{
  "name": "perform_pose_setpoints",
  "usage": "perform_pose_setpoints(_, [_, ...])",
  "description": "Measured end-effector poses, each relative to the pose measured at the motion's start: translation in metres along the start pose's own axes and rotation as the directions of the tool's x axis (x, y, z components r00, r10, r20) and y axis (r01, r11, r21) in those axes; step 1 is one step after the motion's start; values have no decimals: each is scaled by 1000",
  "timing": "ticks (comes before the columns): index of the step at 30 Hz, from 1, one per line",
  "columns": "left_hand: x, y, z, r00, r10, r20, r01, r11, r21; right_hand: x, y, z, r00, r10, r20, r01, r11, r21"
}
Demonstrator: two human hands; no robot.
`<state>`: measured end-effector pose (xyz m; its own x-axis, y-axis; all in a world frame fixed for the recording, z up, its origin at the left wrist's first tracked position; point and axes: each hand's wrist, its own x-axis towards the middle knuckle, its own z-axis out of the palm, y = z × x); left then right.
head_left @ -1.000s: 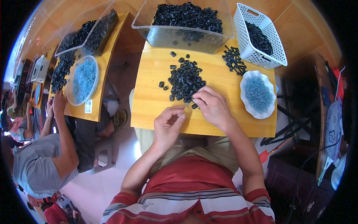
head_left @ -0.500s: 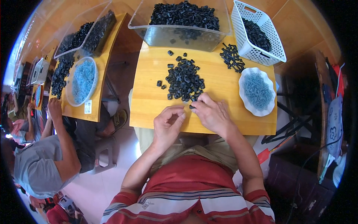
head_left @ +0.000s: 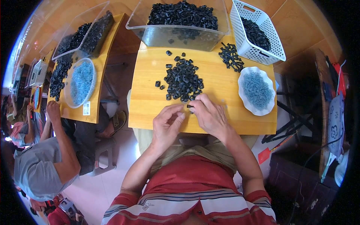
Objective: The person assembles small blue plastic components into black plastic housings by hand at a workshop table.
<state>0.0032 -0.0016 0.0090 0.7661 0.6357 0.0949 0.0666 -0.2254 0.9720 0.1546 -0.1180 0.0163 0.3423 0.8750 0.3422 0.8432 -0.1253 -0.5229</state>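
Near the front of the yellow wooden table point(head_left: 150, 112), my right hand point(head_left: 212, 117) pinches a small black plastic part point(head_left: 190, 106) between thumb and fingers. Just left of it is my left hand point(head_left: 167, 123), its fingers bent and its thumb apart from them, with nothing visible in it. Beyond both hands lies a loose pile of small black ring-like plastic pieces point(head_left: 183, 80). A white wavy-rimmed dish point(head_left: 242, 89) at the right holds small pale blue translucent pieces point(head_left: 257, 90). Thin black stick-like parts point(head_left: 231, 57) lie behind the dish.
A clear plastic bin point(head_left: 180, 39) of black parts stands at the far edge, beside a white perforated basket point(head_left: 258, 54) with more. To the left, a co-worker in a grey shirt point(head_left: 41, 165) sits at another table with a round tub point(head_left: 92, 88) of blue pieces.
My right hand has shifted slightly left, and the black part between its fingertips now points toward my left hand. The left hand stays almost in place.
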Motion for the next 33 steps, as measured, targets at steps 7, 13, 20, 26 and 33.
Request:
perform_pose_setpoints(7, [-2,-1,1,998,-65,-18,63,994,-84,1,-5,0,999,-1,-49,7,991,134])
perform_pose_setpoints(13, [-2,-6,2,1000,-17,4,17,985,-170,-5,-7,8,996,-8,-85,36,943,332])
perform_pose_setpoints(20, [-4,-12,-4,985,-146,95,173,889,-425,-9,-14,11,993,88,-84,-38,879,476])
perform_pose_setpoints(26, [-5,-19,-8,980,-199,27,186,850,-493,-22,-5,0,993,-104,50,95,983,155])
perform_pose_setpoints(33, [-5,-13,-7,975,-223,14,203,862,-464,-8,1,7,997,-53,63,60,993,-105])
